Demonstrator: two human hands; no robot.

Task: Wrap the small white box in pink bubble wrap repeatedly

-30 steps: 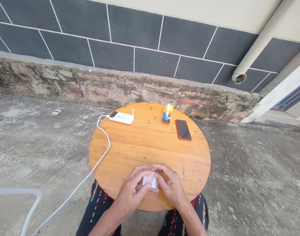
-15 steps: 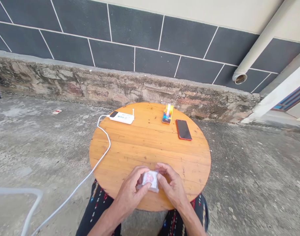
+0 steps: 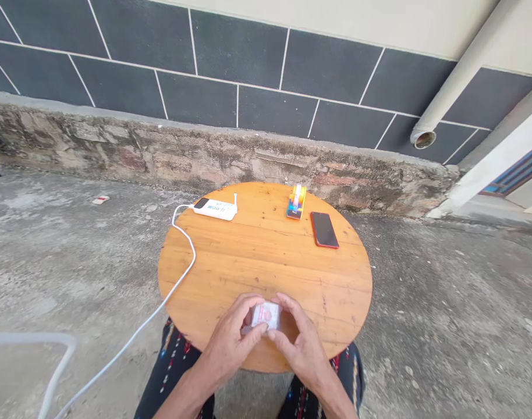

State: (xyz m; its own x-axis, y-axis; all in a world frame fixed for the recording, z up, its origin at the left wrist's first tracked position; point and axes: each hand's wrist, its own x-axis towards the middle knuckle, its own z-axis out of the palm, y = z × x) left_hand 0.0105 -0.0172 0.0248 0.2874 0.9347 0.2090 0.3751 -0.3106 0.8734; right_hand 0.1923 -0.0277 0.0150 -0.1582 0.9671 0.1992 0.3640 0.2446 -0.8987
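Between my hands is a small white packet (image 3: 266, 315) with red print, in what looks like clear wrapping. My left hand (image 3: 237, 331) grips its left side, the thumb along the near edge. On the other side my right hand (image 3: 297, 334) curls round the packet, fingertips at the far right corner and thumb at the near edge. Both hands are just over the near part of the round wooden table (image 3: 248, 256). The packet's underside is hidden.
Toward the back left of the table lies a white device (image 3: 216, 209) with a white cable (image 3: 178, 282) running off to the floor. A yellow and blue tape dispenser (image 3: 296, 202) and a red-edged phone (image 3: 324, 229) lie at the back right. A stone ledge (image 3: 205, 157) runs behind.
My right thumb has moved down to the packet's near edge, and the right fingers have closed in at its far corner. The packet sits slightly farther left and its wrapping looks flatter.
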